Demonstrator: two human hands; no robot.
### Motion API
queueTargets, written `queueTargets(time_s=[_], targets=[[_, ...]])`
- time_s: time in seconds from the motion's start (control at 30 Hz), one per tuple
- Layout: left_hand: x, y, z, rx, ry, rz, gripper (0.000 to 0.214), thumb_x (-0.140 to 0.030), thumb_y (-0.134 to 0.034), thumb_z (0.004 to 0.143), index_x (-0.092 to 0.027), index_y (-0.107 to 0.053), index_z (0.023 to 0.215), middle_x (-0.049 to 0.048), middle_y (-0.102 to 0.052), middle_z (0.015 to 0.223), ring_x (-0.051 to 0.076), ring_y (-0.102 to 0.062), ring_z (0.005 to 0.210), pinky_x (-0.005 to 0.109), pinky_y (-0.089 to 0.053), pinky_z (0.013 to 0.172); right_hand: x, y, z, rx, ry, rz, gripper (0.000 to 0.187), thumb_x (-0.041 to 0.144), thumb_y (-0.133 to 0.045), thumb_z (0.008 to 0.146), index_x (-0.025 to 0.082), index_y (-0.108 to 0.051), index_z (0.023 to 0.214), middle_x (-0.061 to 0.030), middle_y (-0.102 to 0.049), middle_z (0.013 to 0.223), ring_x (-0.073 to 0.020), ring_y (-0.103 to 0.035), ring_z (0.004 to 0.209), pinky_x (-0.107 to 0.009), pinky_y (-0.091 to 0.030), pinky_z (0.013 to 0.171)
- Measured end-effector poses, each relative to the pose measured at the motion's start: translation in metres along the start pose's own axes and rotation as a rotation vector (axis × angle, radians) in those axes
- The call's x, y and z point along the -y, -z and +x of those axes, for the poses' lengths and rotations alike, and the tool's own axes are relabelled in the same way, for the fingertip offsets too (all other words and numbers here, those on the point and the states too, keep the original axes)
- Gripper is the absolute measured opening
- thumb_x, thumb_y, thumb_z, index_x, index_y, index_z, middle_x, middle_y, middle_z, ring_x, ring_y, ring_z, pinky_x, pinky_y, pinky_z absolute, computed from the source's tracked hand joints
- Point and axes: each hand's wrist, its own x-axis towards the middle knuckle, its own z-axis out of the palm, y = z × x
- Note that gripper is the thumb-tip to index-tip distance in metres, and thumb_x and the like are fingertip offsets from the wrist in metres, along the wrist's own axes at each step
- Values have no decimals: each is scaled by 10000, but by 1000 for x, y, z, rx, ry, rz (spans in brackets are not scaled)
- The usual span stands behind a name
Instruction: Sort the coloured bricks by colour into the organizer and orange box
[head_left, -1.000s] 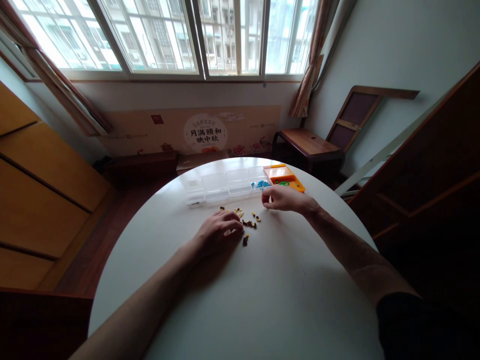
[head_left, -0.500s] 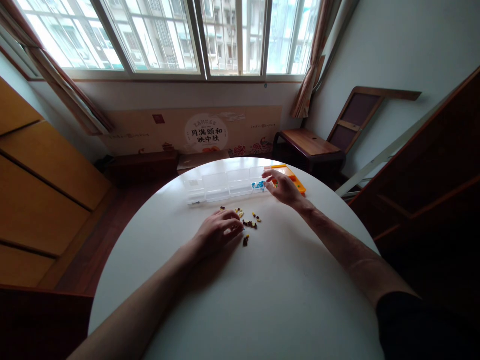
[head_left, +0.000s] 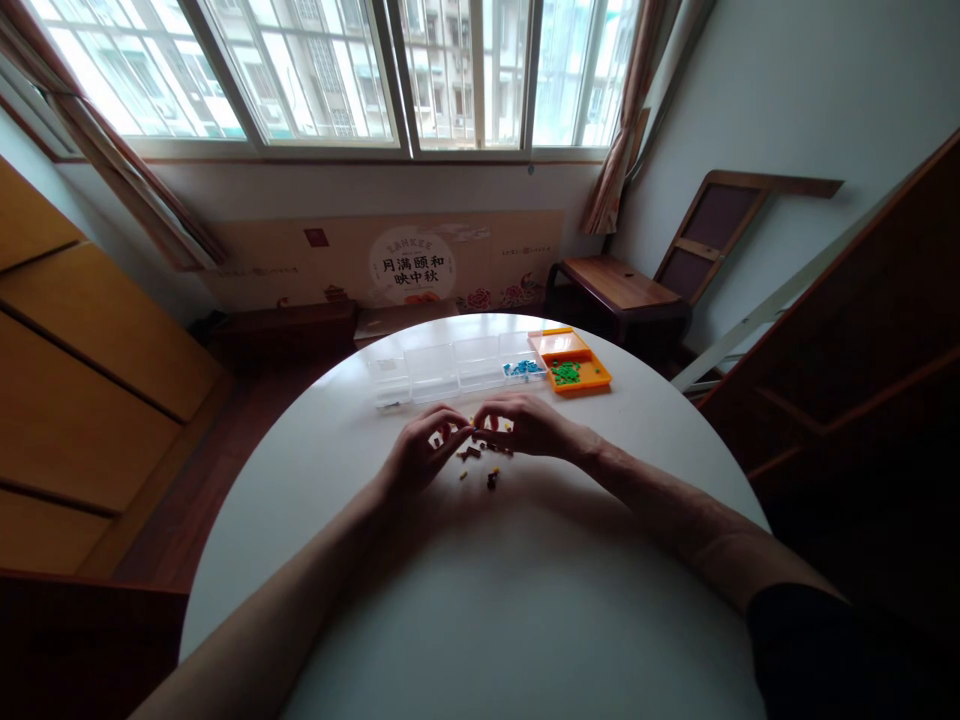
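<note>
A small pile of tiny dark and yellow pieces lies on the round white table. My left hand hovers over the pile's left side with fingers curled in a pinch. My right hand meets it from the right, fingertips also pinched close to the left hand's. What the fingertips hold is too small to name. Behind the pile stands a row of clear plastic boxes. The rightmost clear box holds blue pieces. An orange tray beside it holds green pieces.
A wooden side table and a folded wooden frame stand at the back right. Wooden cabinets line the left. A printed cardboard panel leans under the windows. The table's front edge curves round near my arms.
My right hand has come back from the blue-piece box to the pile. My left hand has lifted off the table and its fingers now pinch beside the right hand's.
</note>
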Motion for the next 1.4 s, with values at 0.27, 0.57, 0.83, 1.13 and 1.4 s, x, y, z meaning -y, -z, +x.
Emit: queueTargets(time_s=[0.27, 0.57, 0.83, 1.13, 1.4], targets=[[0, 0, 0, -32, -10, 20, 217, -367, -671, 1107, -201, -800, 1056, 90, -769, 1019, 187, -729, 866, 303, -595, 730, -7, 11, 2, -125, -54, -126, 193, 377, -647, 1099, 238, -761, 1028, -56, -782, 1005, -209, -694, 941, -337, -496, 967], [6, 9, -1, 131, -123, 359, 131, -309, -698, 1049, -245, -797, 992, 54, -799, 1048, 209, -748, 934, 364, -560, 911, -73, 53, -13, -443, -513, -430, 221, 364, -627, 1069, 197, -747, 1149, -116, -797, 1150, -306, -680, 1110, -408, -455, 1058], [5, 15, -4, 185, -129, 335, 143, -384, -791, 972, -270, -818, 1055, 65, -794, 1141, 239, -755, 994, 398, -561, 932, -70, 44, -11, -378, -452, -442, 167, 303, -636, 1028, 208, -766, 1069, -112, -787, 1150, -298, -676, 1096, -412, -456, 1064], [13, 4, -5, 190, -183, 359, 122, -363, -792, 999, -265, -798, 926, 34, -809, 1067, 219, -772, 971, 390, -542, 939, -59, 53, -8, -430, -485, -321, 182, 285, -602, 1028, 198, -760, 1058, -100, -799, 1112, -271, -699, 1049, -370, -504, 1003], [12, 8, -3, 94, -93, 316, 176, -368, -706, 1091, -229, -765, 999, 39, -808, 968, 185, -741, 850, 317, -537, 846, -27, 14, -4, -127, -24, -107, 148, 322, -670, 1061, 216, -772, 1069, -55, -789, 1027, -196, -707, 937, -336, -529, 944]])
